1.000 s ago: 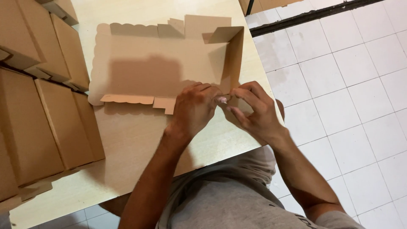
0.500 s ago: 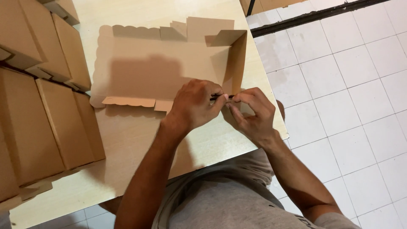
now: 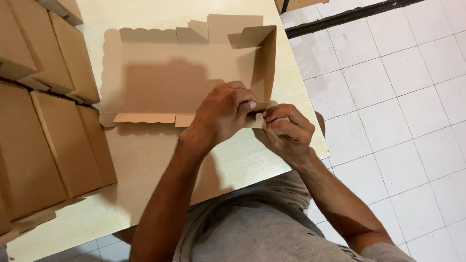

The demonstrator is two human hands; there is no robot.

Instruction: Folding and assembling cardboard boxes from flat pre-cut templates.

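Note:
A flat brown cardboard box blank (image 3: 160,77) with scalloped edges lies on the pale wooden table (image 3: 145,155). Its right end wall stands folded upright. My left hand (image 3: 221,114) presses on the near right corner, fingers curled over the near side flap. My right hand (image 3: 286,131) pinches a small rounded tab of the same blank at that corner, right beside the left thumb. The corner itself is mostly hidden under both hands.
Folded brown cardboard boxes (image 3: 43,131) are stacked along the table's left side, more at the far left (image 3: 43,43). The table's right edge drops to a white tiled floor (image 3: 398,97). A dark strip (image 3: 349,17) runs across the floor at the top.
Both hands have stayed at the box's near right corner. The left hand slid slightly down over the flap, and the right hand's fingers closed tighter on the tab.

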